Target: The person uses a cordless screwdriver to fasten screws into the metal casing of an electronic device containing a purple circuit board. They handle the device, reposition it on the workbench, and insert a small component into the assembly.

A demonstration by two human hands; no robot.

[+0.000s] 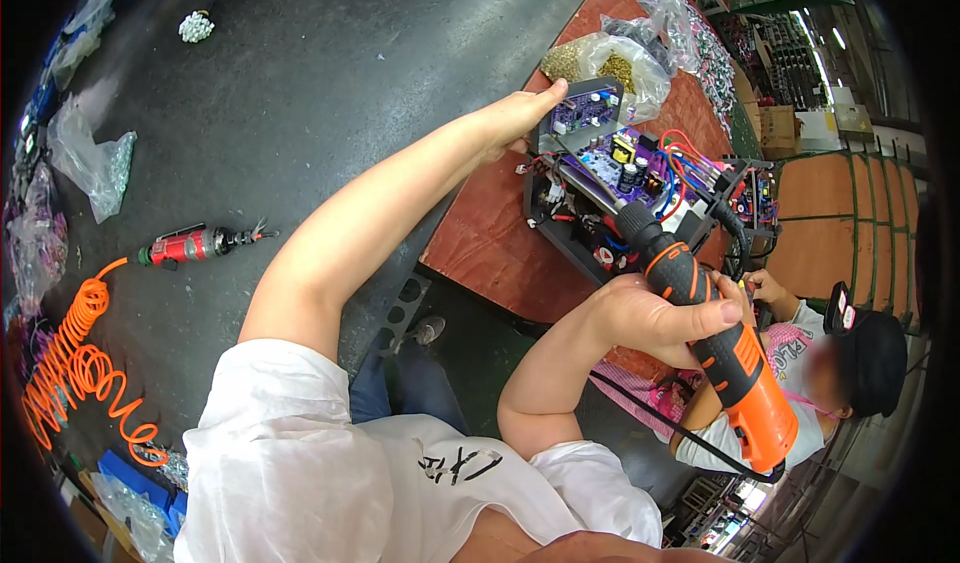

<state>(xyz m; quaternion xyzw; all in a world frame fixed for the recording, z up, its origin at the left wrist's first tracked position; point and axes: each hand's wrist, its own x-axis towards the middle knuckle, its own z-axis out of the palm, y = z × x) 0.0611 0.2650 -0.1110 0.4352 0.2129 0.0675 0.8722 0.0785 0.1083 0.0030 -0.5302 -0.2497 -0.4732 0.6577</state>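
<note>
Currently, the right hand (648,315) wraps firmly around an orange-and-black cylindrical power screwdriver (752,388), its long metal bit slanting across the black-framed electronic unit with purple circuit boards (600,159); whether the bit's tip touches it, I cannot tell; the left hand (522,121) clasps that unit's upper corner, thumb along the edge; the unit sits on a reddish-brown wooden tabletop (490,228), near a clear plastic bag of small gold-coloured parts (648,85).
</note>
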